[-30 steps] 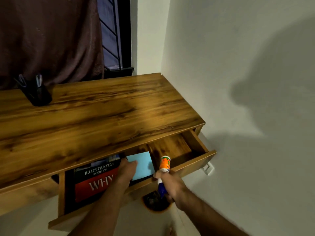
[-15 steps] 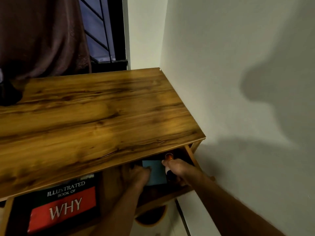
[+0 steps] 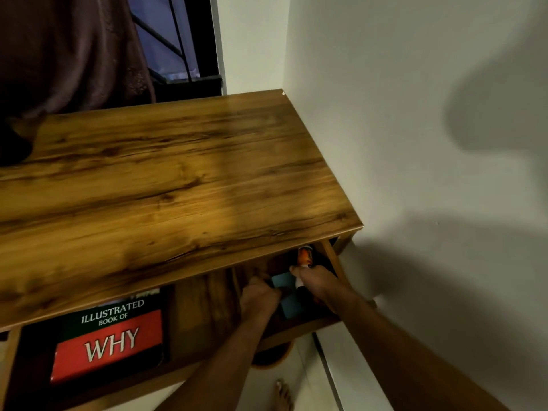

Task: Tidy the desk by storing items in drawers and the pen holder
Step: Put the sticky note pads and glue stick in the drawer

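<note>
1. My right hand (image 3: pixel 318 281) is inside the open drawer (image 3: pixel 299 329), fingers curled round the glue stick (image 3: pixel 304 256). The orange end points toward 12 o'clock, under the overhang of the desk top (image 3: pixel 178 185). I judge I hold it lengthwise so it can lie along the drawer's right wall (image 3: pixel 332 256) without rolling.

2. My left hand (image 3: pixel 259 296) sits at 9 o'clock of the right hand and rests on the blue pad (image 3: pixel 289 295). The fingers bend over its left edge. Whether they pinch the pad or only press it I cannot tell; the drawer is dark. I judge the hand steadies the pad so it stays flat beside the glue stick.

3. The glue stick and blue pad lie just beside each other in the drawer's right portion. The book (image 3: pixel 108 341) marked "WHY" lies flat in the left portion, well apart at 8 o'clock.

4. Both forearms reach in from 6 o'clock over the drawer front, wrists low, hands converging.

5. Judgement: storing is nearly finished for these two items. Releasing them and closing the drawer remain.

6. The pen holder (image 3: pixel 13 143) is barely in view at 10 o'clock on the desk; its contents cannot be read.
</note>
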